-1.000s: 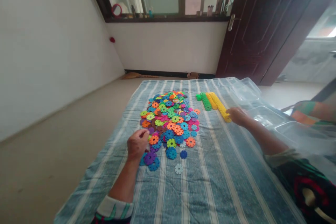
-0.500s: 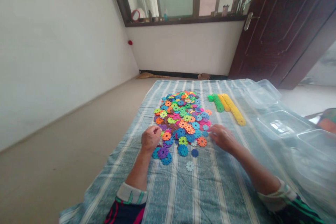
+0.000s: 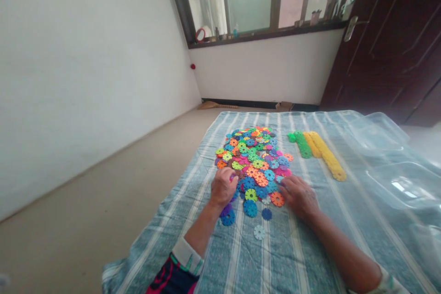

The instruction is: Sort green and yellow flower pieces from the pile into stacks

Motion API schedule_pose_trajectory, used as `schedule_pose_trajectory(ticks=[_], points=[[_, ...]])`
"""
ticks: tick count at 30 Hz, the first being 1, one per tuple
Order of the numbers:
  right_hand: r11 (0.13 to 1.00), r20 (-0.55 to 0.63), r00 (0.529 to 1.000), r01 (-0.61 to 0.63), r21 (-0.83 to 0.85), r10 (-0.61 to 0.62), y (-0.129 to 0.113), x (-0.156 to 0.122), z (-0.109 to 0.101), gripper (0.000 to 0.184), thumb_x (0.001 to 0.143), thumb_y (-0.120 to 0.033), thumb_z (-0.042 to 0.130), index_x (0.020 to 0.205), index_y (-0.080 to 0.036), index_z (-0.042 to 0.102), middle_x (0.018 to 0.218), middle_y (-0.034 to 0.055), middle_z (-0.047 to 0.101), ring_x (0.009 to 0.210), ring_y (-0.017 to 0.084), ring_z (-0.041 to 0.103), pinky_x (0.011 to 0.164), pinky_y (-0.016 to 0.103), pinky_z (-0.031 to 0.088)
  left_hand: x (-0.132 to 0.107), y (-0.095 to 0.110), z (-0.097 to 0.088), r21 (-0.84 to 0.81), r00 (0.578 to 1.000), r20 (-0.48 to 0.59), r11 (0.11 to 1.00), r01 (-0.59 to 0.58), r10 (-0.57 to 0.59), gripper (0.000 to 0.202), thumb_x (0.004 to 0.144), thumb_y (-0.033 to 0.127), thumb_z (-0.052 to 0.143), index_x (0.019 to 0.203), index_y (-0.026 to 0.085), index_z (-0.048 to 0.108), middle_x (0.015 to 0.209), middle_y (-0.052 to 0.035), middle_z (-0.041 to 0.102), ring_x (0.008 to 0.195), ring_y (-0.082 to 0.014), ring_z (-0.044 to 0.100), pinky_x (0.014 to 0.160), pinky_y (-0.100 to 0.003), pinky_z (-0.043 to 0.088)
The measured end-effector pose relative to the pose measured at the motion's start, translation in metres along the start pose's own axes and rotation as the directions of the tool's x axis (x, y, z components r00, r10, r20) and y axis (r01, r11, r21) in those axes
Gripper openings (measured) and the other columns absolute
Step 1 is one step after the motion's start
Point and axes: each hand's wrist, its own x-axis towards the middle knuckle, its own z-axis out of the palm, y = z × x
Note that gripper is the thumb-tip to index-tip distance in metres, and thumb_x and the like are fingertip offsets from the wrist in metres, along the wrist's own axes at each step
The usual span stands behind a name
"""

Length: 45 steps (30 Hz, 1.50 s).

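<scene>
A heap of colourful notched plastic discs (image 3: 257,164) lies on the striped cloth between my hands. My left hand (image 3: 223,187) is closed at the heap's near left edge. A bit of purple shows by its fingertips, but what they grip is hidden. At the right edge, my right hand (image 3: 300,196) has its fingers curled together against the discs, beside an orange disc (image 3: 277,199); whatever they pinch cannot be made out. Nearer to me lie a dark blue disc (image 3: 267,214) and a pale disc (image 3: 259,232).
Right of the heap lie a green row of overlapping discs (image 3: 303,145) and a longer yellow row (image 3: 327,156). Clear plastic containers (image 3: 377,133) stand along the right side of the striped cloth (image 3: 241,266). A dark door (image 3: 382,50) is behind.
The view has turned left, so everything sits further right. My left hand has moved inward over the heap's edge, and my right hand has come closer to the discs.
</scene>
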Motion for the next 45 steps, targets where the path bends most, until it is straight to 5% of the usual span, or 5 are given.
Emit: schedule_pose_trajectory(ticks=[9,27,35,40,45], points=[[0.988,-0.083,0.997,0.009,0.152,0.003,0.012,0.001,0.008,0.015,0.089,-0.025,0.053,0.087,-0.023,0.068,0.092,0.0041,0.068,0.090,0.020,0.060,0.079,0.030,0.044,0.029,0.051,0.039,0.014,0.851,0.437,0.943,-0.331,0.292,0.067,0.079,0.052,0.064,0.138,0.022,0.050,0.149,-0.0102,0.045,0.138,-0.0333,0.035,0.113,-0.054,0.030],[0.977,-0.065,0.994,-0.071,0.201,0.086,0.005,0.006,0.002,0.014,0.087,-0.018,0.054,0.081,-0.021,0.067,0.090,0.0034,0.067,0.088,0.020,0.056,0.079,0.029,0.041,0.059,0.032,0.011,0.407,0.964,0.260,0.912,-0.053,-0.059,0.018,0.085,0.020,0.048,0.089,0.016,0.065,0.100,-0.0112,0.068,0.098,-0.0255,0.060,0.089,-0.040,0.043],[0.965,-0.068,0.992,-0.088,0.247,0.108,0.007,0.008,0.002,0.015,0.088,-0.019,0.055,0.079,-0.023,0.067,0.090,0.0030,0.068,0.088,0.019,0.057,0.078,0.028,0.041,0.075,0.073,0.034,0.118,0.813,0.525,0.924,-0.363,0.252,0.039,0.084,0.036,0.058,0.121,0.022,0.058,0.142,-0.0082,0.050,0.131,-0.0272,0.043,0.106,-0.045,0.036],[0.954,-0.063,0.989,-0.109,0.280,0.131,0.009,0.009,0.005,0.013,0.087,-0.021,0.056,0.081,-0.023,0.068,0.088,0.0029,0.068,0.087,0.019,0.057,0.078,0.028,0.041,0.076,0.067,0.022,0.117,0.726,0.641,0.902,-0.415,0.251,0.022,0.084,0.032,0.057,0.102,0.023,0.065,0.112,-0.0060,0.066,0.113,-0.0244,0.056,0.101,-0.044,0.039],[0.953,-0.063,0.987,-0.125,0.277,0.148,0.007,0.010,0.003,0.015,0.087,-0.021,0.057,0.077,-0.023,0.068,0.090,0.0031,0.068,0.086,0.018,0.057,0.077,0.028,0.041,0.088,0.066,0.023,0.182,0.781,0.588,0.906,-0.381,0.210,0.018,0.082,0.023,0.055,0.094,0.019,0.068,0.103,-0.0080,0.069,0.105,-0.0237,0.060,0.098,-0.040,0.042]])
